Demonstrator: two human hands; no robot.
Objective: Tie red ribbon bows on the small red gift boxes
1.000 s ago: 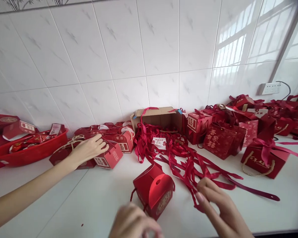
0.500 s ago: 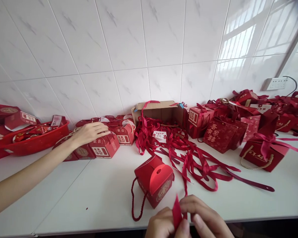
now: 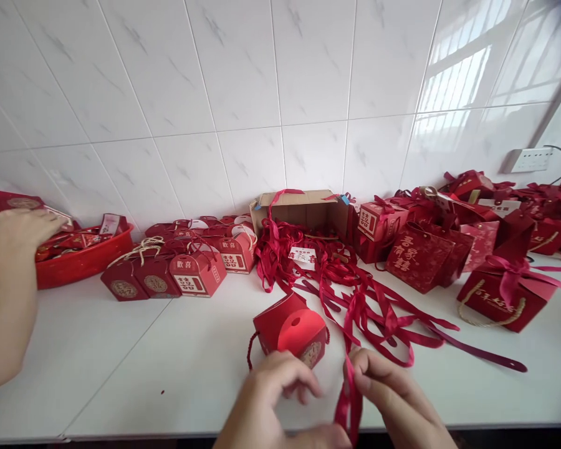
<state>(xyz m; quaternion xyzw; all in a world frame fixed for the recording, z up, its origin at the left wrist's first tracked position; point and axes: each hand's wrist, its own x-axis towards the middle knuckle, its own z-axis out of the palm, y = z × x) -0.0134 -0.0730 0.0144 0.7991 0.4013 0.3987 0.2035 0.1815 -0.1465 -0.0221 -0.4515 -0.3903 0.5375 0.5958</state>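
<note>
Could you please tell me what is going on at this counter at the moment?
A person works at a white counter crowded with red gift packaging. Their right hand pinches a red ribbon. The left hand is curled close beside it, and whether it grips the ribbon too is unclear. Just behind the hands sits a small red gift box. A tangle of loose ribbons lies beyond it. At far left, a co-worker's hand is over a red basin.

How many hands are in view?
3: left hand and right hand low centre, the right gripping a red ribbon; a co-worker's hand far left by the red basin. Others may be off-frame.
</note>
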